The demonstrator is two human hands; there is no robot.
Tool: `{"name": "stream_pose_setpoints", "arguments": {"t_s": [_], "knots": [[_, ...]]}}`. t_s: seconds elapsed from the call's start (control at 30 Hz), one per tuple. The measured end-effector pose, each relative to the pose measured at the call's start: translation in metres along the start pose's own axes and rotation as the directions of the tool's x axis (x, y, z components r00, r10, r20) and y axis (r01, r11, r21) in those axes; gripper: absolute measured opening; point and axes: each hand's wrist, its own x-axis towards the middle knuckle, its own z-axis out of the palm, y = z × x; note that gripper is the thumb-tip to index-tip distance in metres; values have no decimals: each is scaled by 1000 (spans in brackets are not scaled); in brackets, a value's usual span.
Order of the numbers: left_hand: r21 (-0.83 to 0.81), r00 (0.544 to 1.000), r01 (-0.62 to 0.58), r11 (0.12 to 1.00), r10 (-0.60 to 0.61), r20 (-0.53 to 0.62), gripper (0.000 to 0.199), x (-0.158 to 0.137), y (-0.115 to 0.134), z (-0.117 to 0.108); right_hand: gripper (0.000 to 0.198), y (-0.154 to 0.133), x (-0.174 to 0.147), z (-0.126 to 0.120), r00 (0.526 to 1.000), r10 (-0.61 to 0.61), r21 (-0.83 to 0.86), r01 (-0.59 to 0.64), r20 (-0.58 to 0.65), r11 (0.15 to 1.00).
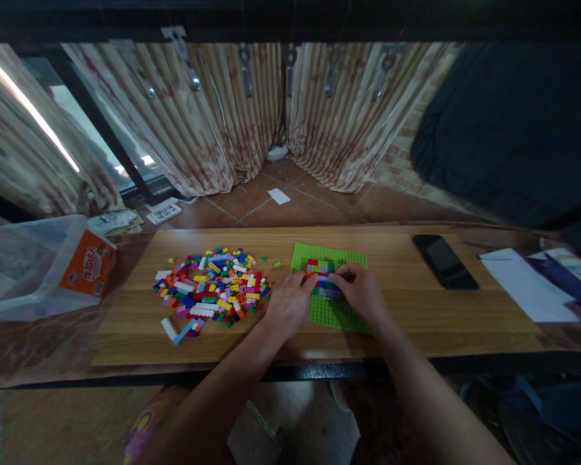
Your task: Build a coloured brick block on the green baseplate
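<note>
A green studded baseplate [339,315] lies on the wooden board, and a cluster of toy building bricks [325,284] in red, purple, green and blue is built up on it. From the left, my left hand [290,300] reaches over the plate's edge, its fingertips closed against the bricks. My right hand [362,294] comes in from the other side, thumb and forefinger pinched at the cluster's right end. Both hands' fingers partly cover the bricks, so the exact piece between them is hard to make out. Left of the plate spreads a pile of loose toy bricks [213,284].
Under everything is a wooden board [397,329]. A black phone [445,261] lies on its right part. White paper [527,284] sits beyond the right end. At the far left stands a clear plastic box [29,265] with an orange label. Curtains [223,116] hang behind.
</note>
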Motion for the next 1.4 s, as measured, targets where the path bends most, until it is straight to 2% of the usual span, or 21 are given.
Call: {"name": "stream_pose_setpoints", "arguments": {"t_s": [0.13, 0.27, 0.4, 0.57, 0.67, 0.77, 0.83, 0.93, 1.03, 1.2, 1.3, 1.4], "knots": [[-102, 990, 38, 994, -51, -128, 40, 1, -11, -5, 30, -2, 0, -7, 1000, 14, -11, -14, 18, 1000], [-59, 949, 201, 978, -210, -235, 38, 9, -37, -14, 34, -5, 1, -13, 1000, 19, -17, -20, -16, 1000], [61, 943, 290, 955, -274, -191, 28, 18, -56, -13, 36, -9, 0, -18, 998, 15, -9, -16, -56, 1000], [124, 944, 319, 940, -303, -132, 21, 20, -57, -8, 36, -9, 0, -26, 990, 50, 36, -46, -131, 998], [22, 942, 298, 954, -290, -168, 19, 19, -52, -14, 36, -7, 0, -28, 985, 49, 65, -38, -168, 997], [-215, 952, 191, 958, -234, -195, 17, 18, -41, -22, 34, -10, -2, -26, 987, 24, 151, 1, -162, 989], [-366, 962, 98, 925, -182, -203, 17, 17, -32, -25, 30, -15, -6, -22, 994, -11, 269, 41, -112, 962], [-490, 965, 6, 872, -133, -224, 15, 15, -18, -23, 25, -24, -12, -12, 996, -90, 432, 76, 10, 899], [-544, 969, -43, 838, -99, -228, 15, 12, -9, -18, 23, -31, -19, -3, 986, -137, 485, 74, 96, 872], [-559, 974, -47, 828, -85, -208, 12, 10, -4, -11, 18, -33, -24, 2, 976, -154, 469, 65, 155, 881], [-570, 976, -37, 821, -94, -199, 12, 9, -3, -9, 16, -33, -25, -1, 972, -160, 457, 64, 174, 887], [-569, 975, -33, 822, -98, -200, 15, 8, -2, -7, 14, -29, -24, -10, 970, -176, 377, 102, 168, 921]]}}
